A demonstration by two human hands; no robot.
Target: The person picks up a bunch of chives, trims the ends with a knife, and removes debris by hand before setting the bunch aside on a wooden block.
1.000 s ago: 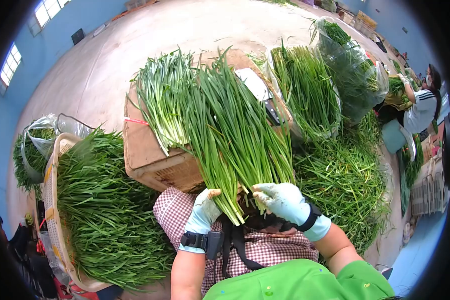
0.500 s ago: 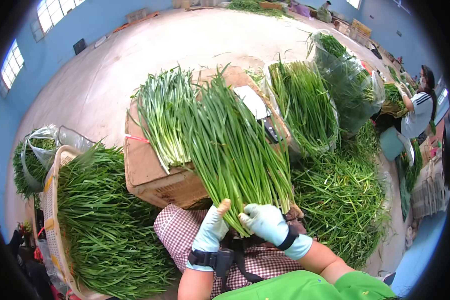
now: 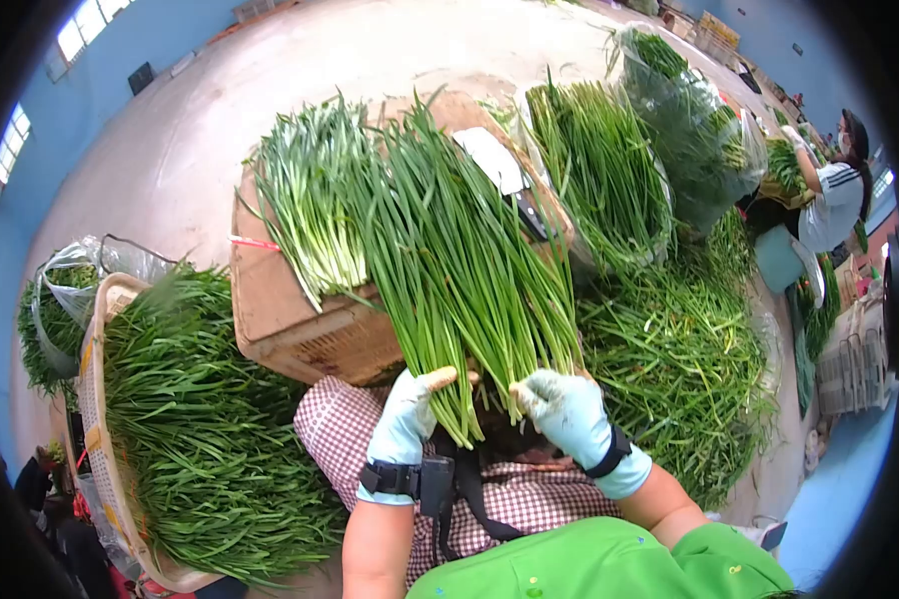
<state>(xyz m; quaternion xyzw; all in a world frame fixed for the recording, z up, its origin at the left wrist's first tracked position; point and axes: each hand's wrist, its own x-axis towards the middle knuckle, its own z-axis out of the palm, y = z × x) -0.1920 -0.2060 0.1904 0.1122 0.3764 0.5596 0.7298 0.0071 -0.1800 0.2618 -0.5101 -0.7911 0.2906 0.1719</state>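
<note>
A thick bunch of garlic chives [image 3: 459,260] lies sloping towards me, leaf tips on the board and stem ends over my lap. My left hand [image 3: 408,404] in a pale blue glove is closed around the left part of its stems, thumb pointing right. My right hand [image 3: 566,411], gloved too, grips stems at the right part, its fingers bent together; the fingertips are partly hidden. Between the hands the stem ends are split by a gap. A second bunch of chives [image 3: 320,210] with white stems rests on the board [image 3: 280,299] at the left.
A knife [image 3: 499,175] lies at the board's right edge. A basket [image 3: 95,399] heaped with chives stands left. Loose chives [image 3: 669,369] are piled right, with a bagged bundle [image 3: 609,160] and a plastic sack [image 3: 689,150] behind. A co-worker [image 3: 834,190] handles greens at far right.
My hands have moved apart, the right one to the right, and the stem ends between them have separated. The view has shifted slightly, so the scene sits higher.
</note>
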